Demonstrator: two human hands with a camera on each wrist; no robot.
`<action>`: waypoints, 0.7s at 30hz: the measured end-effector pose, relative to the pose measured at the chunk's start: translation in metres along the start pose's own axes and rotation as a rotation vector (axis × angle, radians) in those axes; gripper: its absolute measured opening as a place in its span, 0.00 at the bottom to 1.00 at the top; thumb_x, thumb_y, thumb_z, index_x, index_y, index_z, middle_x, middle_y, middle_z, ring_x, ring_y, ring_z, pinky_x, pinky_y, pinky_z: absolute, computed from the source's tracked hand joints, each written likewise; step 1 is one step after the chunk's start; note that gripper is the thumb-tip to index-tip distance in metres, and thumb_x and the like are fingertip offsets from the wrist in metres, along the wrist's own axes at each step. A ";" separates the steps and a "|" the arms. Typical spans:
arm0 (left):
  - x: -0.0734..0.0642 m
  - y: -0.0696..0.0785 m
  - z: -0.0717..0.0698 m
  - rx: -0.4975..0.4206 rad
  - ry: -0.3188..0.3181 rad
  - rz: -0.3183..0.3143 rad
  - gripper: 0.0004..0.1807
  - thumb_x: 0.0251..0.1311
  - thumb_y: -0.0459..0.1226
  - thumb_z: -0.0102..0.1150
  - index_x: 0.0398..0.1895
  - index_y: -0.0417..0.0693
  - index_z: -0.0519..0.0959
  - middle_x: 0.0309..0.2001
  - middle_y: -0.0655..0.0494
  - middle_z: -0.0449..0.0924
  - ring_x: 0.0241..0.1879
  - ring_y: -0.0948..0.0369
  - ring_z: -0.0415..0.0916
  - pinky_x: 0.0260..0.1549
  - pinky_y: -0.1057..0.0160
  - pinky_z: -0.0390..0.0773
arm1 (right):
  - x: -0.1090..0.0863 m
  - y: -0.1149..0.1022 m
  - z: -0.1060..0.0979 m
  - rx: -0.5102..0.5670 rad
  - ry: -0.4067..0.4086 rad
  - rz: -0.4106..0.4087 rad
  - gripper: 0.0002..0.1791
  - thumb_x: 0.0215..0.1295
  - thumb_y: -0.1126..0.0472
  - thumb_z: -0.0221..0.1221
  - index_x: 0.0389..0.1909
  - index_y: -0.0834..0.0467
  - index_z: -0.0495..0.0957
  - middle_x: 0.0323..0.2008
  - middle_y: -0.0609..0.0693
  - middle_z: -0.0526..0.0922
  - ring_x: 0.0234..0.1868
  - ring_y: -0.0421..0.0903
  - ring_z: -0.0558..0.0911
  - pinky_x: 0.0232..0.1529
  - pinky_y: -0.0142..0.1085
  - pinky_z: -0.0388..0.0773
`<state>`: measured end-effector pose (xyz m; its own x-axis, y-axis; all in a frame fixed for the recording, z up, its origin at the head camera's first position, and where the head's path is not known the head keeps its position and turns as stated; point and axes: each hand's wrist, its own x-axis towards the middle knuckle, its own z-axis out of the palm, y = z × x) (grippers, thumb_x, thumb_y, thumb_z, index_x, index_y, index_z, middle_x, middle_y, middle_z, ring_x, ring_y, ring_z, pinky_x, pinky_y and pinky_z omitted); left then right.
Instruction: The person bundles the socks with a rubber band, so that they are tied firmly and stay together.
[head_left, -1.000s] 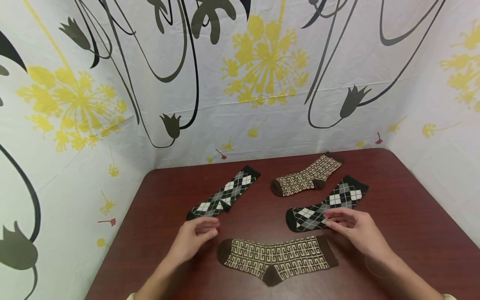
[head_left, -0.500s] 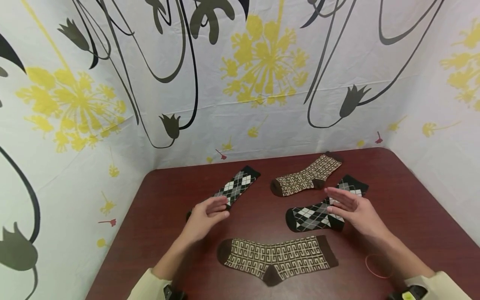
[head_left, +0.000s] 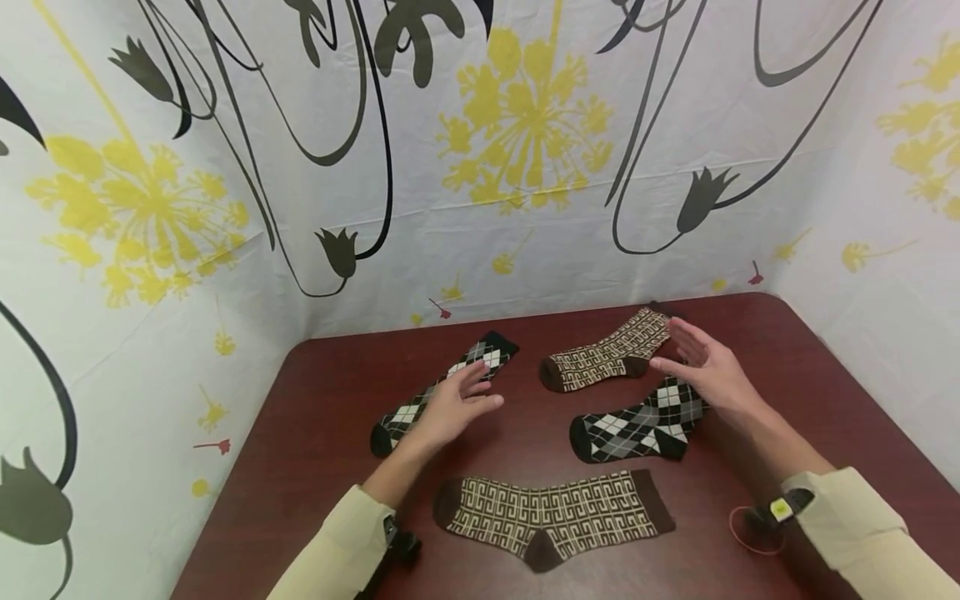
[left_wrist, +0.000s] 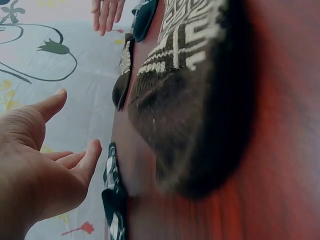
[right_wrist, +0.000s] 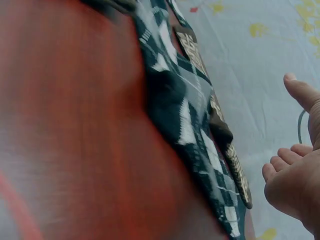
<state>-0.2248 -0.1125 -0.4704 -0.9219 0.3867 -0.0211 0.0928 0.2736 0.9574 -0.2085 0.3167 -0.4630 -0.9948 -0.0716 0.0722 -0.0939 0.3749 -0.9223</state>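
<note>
Four is avoided here: several socks lie flat on the dark red table. My left hand [head_left: 453, 407] is raised over the left argyle sock [head_left: 405, 414], fingers loosely extended and holding nothing. My right hand [head_left: 708, 367], likewise holding nothing, hovers over the cuff end of the right argyle sock [head_left: 633, 429] and overlaps the cuff of the far brown-and-cream sock [head_left: 600, 357]. Nearest me lies another brown-and-cream patterned sock [head_left: 555, 512]; its dark toe [left_wrist: 175, 115] looms large in the left wrist view. In the right wrist view the argyle sock [right_wrist: 192, 110] stretches below the hand.
The table [head_left: 315, 517] meets a white patterned cloth [head_left: 420, 183] behind and at both sides. A thin red ring [head_left: 738, 537] lies near the right wrist. Dark devices are strapped at both wrists, below the cream sleeves [head_left: 345, 533].
Both hands have risen and moved farther away from me across the table, the left also to the right. All the socks stay where they were.
</note>
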 end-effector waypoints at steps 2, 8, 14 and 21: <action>0.009 -0.001 0.005 -0.019 -0.006 0.014 0.44 0.71 0.38 0.70 0.83 0.38 0.58 0.78 0.40 0.65 0.73 0.44 0.70 0.65 0.46 0.76 | 0.010 -0.001 -0.003 0.020 0.006 0.031 0.53 0.75 0.51 0.67 0.87 0.53 0.41 0.85 0.59 0.47 0.83 0.63 0.50 0.78 0.51 0.58; 0.031 -0.001 0.022 -0.034 -0.007 0.005 0.42 0.71 0.38 0.70 0.82 0.40 0.60 0.77 0.41 0.68 0.71 0.46 0.73 0.64 0.49 0.78 | 0.035 -0.001 -0.008 0.077 0.030 0.079 0.56 0.75 0.47 0.66 0.87 0.52 0.36 0.86 0.56 0.42 0.84 0.60 0.45 0.78 0.59 0.51; 0.046 0.002 0.041 0.018 0.005 -0.037 0.41 0.70 0.40 0.71 0.82 0.43 0.63 0.76 0.47 0.71 0.69 0.50 0.75 0.63 0.51 0.78 | 0.058 0.008 -0.012 0.053 0.049 0.110 0.57 0.76 0.42 0.63 0.87 0.53 0.33 0.86 0.56 0.36 0.84 0.60 0.39 0.78 0.64 0.47; 0.060 0.001 0.056 0.012 -0.010 -0.064 0.41 0.71 0.40 0.71 0.82 0.44 0.63 0.76 0.50 0.71 0.71 0.52 0.73 0.64 0.52 0.77 | 0.075 0.025 -0.019 -0.092 0.074 0.110 0.54 0.79 0.39 0.57 0.86 0.62 0.36 0.84 0.64 0.39 0.83 0.68 0.42 0.76 0.67 0.50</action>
<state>-0.2589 -0.0393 -0.4868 -0.9225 0.3765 -0.0849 0.0383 0.3083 0.9505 -0.2864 0.3385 -0.4729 -0.9991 0.0418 0.0036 0.0160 0.4604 -0.8876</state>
